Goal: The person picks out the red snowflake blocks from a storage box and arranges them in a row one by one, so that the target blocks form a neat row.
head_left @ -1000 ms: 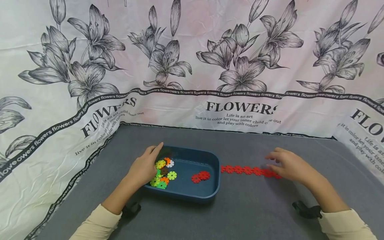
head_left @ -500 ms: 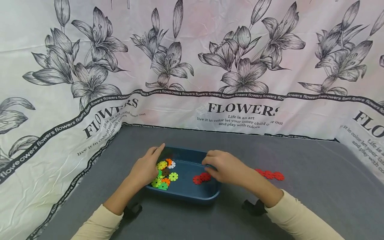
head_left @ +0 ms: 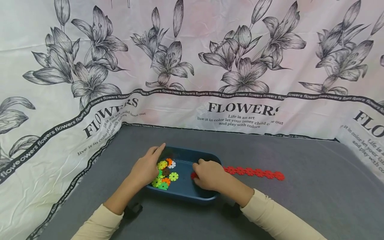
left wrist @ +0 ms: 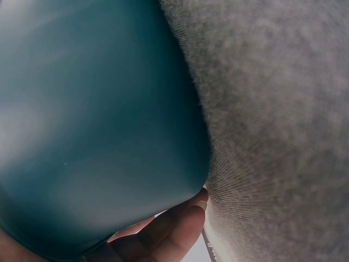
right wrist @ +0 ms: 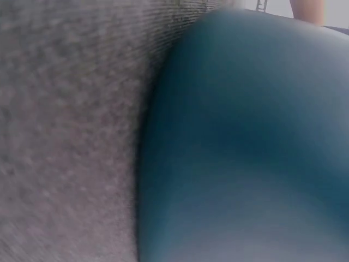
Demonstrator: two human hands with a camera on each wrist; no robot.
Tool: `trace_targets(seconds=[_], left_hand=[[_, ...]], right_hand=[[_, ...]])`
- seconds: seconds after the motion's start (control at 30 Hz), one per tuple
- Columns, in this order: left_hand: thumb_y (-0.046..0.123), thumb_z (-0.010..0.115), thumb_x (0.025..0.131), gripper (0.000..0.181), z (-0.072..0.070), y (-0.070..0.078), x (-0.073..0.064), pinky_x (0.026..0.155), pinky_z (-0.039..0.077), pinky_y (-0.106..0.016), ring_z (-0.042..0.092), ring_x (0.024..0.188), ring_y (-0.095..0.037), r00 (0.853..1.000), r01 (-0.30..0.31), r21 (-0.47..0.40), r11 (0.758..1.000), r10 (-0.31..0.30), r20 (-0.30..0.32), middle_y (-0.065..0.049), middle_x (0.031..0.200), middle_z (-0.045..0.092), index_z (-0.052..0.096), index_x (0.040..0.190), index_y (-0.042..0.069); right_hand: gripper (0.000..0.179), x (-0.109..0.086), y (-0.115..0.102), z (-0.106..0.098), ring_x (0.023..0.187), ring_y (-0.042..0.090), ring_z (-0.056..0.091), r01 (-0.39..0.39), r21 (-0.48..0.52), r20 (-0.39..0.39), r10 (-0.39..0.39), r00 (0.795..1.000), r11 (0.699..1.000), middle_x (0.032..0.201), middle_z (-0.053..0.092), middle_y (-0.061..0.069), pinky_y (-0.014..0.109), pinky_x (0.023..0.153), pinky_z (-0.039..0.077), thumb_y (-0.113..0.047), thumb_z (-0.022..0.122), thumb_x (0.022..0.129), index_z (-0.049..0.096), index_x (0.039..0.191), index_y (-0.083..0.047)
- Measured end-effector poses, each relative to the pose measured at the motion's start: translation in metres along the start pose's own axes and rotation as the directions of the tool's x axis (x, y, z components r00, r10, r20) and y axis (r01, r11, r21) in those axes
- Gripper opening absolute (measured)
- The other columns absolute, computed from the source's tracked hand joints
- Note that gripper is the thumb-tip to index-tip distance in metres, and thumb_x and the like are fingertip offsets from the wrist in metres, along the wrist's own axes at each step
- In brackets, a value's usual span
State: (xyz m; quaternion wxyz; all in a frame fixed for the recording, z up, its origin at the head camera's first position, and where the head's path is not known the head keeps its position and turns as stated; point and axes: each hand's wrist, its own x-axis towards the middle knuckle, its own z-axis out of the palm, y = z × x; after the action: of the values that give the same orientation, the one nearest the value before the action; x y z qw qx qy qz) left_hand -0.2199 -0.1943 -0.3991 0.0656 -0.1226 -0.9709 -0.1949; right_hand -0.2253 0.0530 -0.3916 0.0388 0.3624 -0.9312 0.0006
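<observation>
Red disc (head_left: 193, 175) partly under the right hand (head_left: 210, 174) in blue tray (head_left: 186, 183)

- Tray (head_left: 192, 199): looked like moulded plastic, smooth; outer wall gave soft, blurred highlights in both wrist views, satin rather than mirror-bright
- Table covering (head_left: 324, 183): read as cloth, matt; wrist views resolved a fine, fibrous, slightly rough nap
- Red disc chain (head_left: 250, 172): appeared to be plastic
- Loose discs (head_left: 173, 176) in the tray: plastic-looking also; too small to judge gloss
- Backdrop (head_left: 192, 80): thin printed cloth, creased, faint sheen along the folds
- Right sleeve (head_left: 270, 213), left sleeve (head_left: 96, 221): both soft-looking cloth, matt
</observation>
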Motion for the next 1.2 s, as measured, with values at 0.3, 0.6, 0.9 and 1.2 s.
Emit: trace_targets(seconds=[0.3,0.6,0.9,1.2], left_hand=[[-0.013,0.054,0.084,0.081,-0.001,0.000,-0.002,0.045,0.029,-0.028,0.029,0.043,-0.012,0.999,-0.034,0.015,0.999,0.034,-0.012,-0.023,0.146,0.044,0.032,0.158,0.011],[-0.012,0.057,0.084,0.081,0.000,0.000,-0.002,0.045,0.031,-0.029,0.031,0.043,-0.013,0.999,-0.029,0.015,0.999,0.029,-0.020,-0.022,0.145,0.045,0.033,0.158,0.011],[-0.013,0.056,0.084,0.081,-0.001,0.000,-0.001,0.045,0.030,-0.029,0.029,0.043,-0.013,1.000,-0.026,0.010,1.000,0.026,-0.014,-0.022,0.146,0.044,0.033,0.158,0.011],[-0.013,0.055,0.085,0.080,-0.002,0.000,-0.001,0.045,0.031,-0.030,0.030,0.044,-0.014,0.999,-0.028,0.010,1.000,0.029,-0.016,-0.023,0.145,0.044,0.033,0.158,0.011]], right_hand=[[0.007,-0.006,0.004,-0.005,0.065,0.015,0.044,0.086,0.123,0.000,-0.087,0.996,0.989,0.078,0.053,0.004,0.029,0.057,0.041,-0.010,0.072,0.087,0.067,0.092,-0.008],[0.018,-0.004,0.007,-0.006,0.074,0.016,0.051,0.055,0.232,0.054,-0.070,0.996,0.971,0.084,0.059,0.004,0.031,0.063,0.048,0.000,0.074,0.079,0.073,0.096,-0.006],[0.021,-0.003,0.007,-0.008,0.073,0.015,0.049,0.052,0.238,0.065,-0.069,0.995,0.970,0.083,0.059,0.004,0.029,0.061,0.045,-0.001,0.075,0.077,0.073,0.098,-0.006],[0.019,-0.002,0.012,-0.006,0.072,0.014,0.049,0.101,0.264,0.006,-0.107,0.994,0.959,0.084,0.056,0.004,0.026,0.059,0.044,-0.002,0.075,0.077,0.073,0.095,-0.005]])
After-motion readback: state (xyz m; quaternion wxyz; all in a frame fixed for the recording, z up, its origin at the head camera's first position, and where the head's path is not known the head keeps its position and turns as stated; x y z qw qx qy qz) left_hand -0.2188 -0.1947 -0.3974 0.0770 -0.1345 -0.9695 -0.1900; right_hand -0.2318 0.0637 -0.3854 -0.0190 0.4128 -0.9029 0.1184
